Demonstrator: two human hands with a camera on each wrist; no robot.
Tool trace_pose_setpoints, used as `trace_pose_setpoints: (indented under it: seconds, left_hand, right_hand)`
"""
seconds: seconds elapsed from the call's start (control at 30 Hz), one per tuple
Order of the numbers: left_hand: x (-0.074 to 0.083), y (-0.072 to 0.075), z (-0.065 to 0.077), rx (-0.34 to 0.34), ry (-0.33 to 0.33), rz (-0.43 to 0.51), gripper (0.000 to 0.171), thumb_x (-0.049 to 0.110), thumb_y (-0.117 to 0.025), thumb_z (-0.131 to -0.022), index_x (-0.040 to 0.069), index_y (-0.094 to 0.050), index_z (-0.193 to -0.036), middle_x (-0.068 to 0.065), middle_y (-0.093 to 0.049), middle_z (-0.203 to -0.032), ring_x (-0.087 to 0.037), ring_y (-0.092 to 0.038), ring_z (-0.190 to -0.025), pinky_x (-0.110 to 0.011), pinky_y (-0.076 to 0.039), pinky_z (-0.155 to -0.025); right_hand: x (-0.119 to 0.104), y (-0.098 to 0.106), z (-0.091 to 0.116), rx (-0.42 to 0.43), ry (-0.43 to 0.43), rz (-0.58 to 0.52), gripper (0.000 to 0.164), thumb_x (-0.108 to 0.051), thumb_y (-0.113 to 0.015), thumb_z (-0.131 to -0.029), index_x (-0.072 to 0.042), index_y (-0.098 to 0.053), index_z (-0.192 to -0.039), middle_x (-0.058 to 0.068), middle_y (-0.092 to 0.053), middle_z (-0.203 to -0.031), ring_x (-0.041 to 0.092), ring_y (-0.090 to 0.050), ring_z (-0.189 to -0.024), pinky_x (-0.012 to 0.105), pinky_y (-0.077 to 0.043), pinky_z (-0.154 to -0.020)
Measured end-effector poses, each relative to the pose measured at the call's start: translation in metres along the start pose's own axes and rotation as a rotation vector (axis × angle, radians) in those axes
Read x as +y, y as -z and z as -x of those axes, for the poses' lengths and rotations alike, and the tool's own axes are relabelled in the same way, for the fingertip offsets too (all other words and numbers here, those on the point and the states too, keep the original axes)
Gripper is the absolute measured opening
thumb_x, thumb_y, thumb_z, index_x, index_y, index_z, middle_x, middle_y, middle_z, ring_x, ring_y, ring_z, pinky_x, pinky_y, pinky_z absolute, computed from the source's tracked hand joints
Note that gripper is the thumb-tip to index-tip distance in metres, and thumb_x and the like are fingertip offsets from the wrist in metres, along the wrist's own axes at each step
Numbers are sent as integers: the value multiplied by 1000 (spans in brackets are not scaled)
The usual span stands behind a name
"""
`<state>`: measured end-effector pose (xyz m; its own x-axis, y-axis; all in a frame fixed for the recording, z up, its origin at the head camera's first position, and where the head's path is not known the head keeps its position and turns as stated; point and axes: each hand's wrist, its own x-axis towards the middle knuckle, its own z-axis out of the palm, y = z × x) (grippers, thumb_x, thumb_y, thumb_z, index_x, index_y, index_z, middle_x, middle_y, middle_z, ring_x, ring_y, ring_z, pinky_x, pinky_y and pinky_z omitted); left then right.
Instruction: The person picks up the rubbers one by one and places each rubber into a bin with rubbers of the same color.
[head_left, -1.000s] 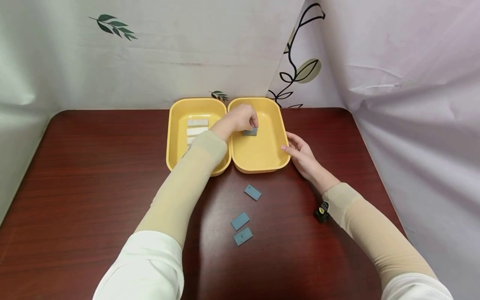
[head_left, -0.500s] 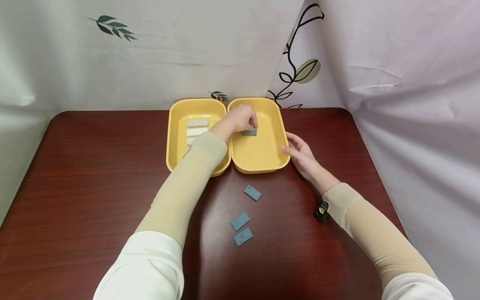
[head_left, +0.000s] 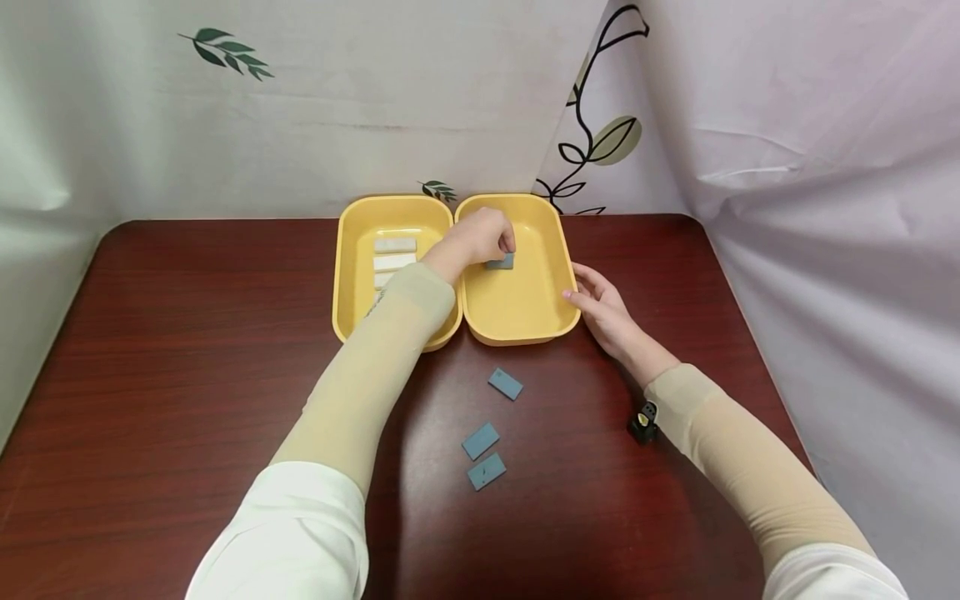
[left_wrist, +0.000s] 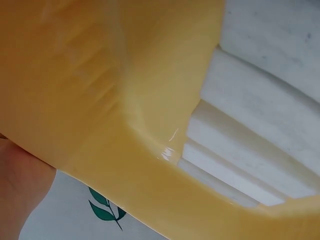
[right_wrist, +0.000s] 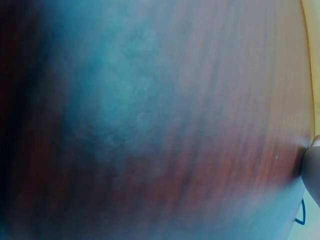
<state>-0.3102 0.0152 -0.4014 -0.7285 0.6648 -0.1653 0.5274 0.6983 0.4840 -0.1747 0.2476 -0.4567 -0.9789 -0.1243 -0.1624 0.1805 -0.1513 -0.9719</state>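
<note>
Two yellow trays stand side by side at the middle of the table's (head_left: 187, 375) far edge. In the left tray (head_left: 354, 250) lie white tiles (head_left: 394, 245), partly hidden by a sleeve (head_left: 360, 367). The left hand (head_left: 486, 233) pinches a blue-grey tile (head_left: 500, 263) inside the right tray (head_left: 525, 310), whose right rim the right hand (head_left: 606, 315) grips. Three loose blue-grey tiles (head_left: 506, 383) lie nearer the table's near edge.

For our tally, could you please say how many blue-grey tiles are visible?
4: one tile at the left hand in the right yellow tray; on the table, one near that tray, two nearer the person. The hand may hide more.
</note>
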Motion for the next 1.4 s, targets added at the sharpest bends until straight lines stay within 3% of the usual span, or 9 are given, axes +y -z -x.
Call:
trace_pose_setpoints:
  seconds: [0.43,0.83,1.4]
  left_hand:
    - [1,-2,1,19,14,-48,18,-1,-68,-96,6,-80,-108,-8,-76,-110,-22,-63,-103,-35,-55,-97]
    - [0,-3,1,-5,32,-44,17,4,-76,-93,7,-79,-109,-7,-74,-111,-21,-63,-103,-35,-54,-98]
    - [0,-3,3,-27,14,-58,20,4,-75,-94,10,-78,-113,-5,-74,-115,-21,-64,-108,-37,-54,-102]
  right_hand:
    - [0,0,0,5,2,-3,65,8,-51,-101,8,-29,-162,-5,-59,-133,4,-59,-122,13,-53,-97]
    - [0,0,0,-3,0,15,64,7,-51,-102,7,-29,-162,1,-56,-141,4,-58,-125,13,-53,-98]
    - [1,-1,0,4,15,-15,64,9,-51,-100,9,-30,-161,-6,-61,-130,4,-60,-120,14,-54,-96]
